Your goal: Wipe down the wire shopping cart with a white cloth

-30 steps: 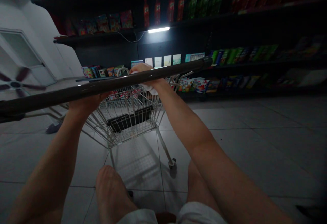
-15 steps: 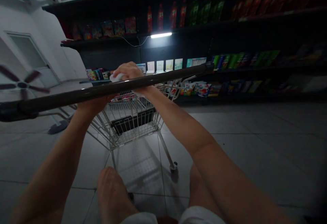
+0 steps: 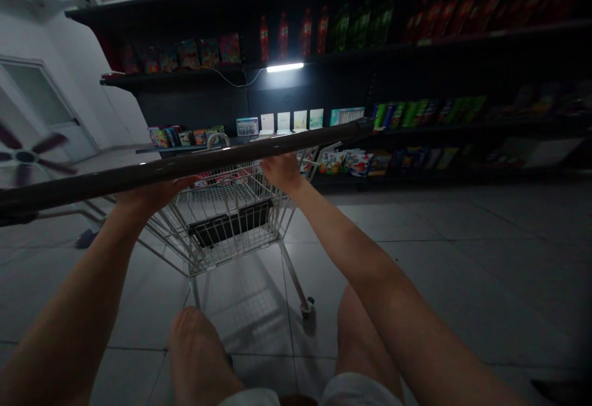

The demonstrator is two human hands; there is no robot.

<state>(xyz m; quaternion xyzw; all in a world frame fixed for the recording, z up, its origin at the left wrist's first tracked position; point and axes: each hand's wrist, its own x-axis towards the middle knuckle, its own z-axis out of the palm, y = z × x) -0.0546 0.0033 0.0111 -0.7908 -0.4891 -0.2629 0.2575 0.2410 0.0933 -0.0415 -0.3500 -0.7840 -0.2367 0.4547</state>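
Note:
A long dark shopping cart handle (image 3: pixel 226 158) crosses in front of me, tilted up to the right. Beyond it is the wire cart basket (image 3: pixel 235 233) with a black panel on its near side. My left hand (image 3: pixel 148 199) comes up from below and is closed around the left part of the handle; its fingers are mostly hidden by the bar. My right hand (image 3: pixel 283 171) is lower, just under and behind the bar's right half, with its fingers curled and partly covered. The white cloth it held a moment ago is hidden now.
Dark shelves (image 3: pixel 185 100) carry red bottles (image 3: pixel 305 33), green bottles (image 3: pixel 361 26), bagged goods and boxes, with a lit tube lamp (image 3: pixel 285 67) between. A fan (image 3: pixel 28 156) stands at left, near a door (image 3: pixel 41 103). My knees are close behind the cart, over the tiled floor (image 3: pixel 439 295).
My right hand has gone from on top of the bar, with a white cloth, down to the right beneath it. My left hand stays beneath the bar. The view has shifted slightly.

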